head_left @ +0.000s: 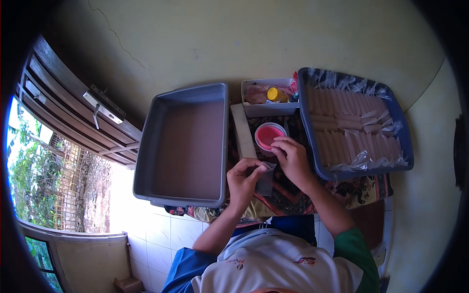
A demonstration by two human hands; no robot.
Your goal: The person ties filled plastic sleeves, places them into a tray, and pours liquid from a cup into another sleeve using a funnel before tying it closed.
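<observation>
My left hand (pixel 244 181) is closed, its thumb and fingers pinching the top of a small clear plastic bag (pixel 265 184) that hangs down flat. To its right, my right hand (pixel 292 158) has its thumb and fingertips closed at the near right rim of a pink cup (pixel 269 134) with a whitish edge. Left of both hands stands a large grey tub (pixel 226 146) holding a brownish liquid (pixel 190 146). On the right, a blue tub (pixel 405 134) is packed with rows of filled plastic tubes (pixel 342 105) of a pale brown colour, their loose ends sticking up.
A white box (pixel 266 111) at the back holds a yellow-lidded container (pixel 275 94) and other small items. A long pale bar (pixel 243 129) lies beside the grey tub. Patterned cloth (pixel 293 202) covers the table. Behind is a wall (pixel 234 44); an open door (pixel 80 105) stands left.
</observation>
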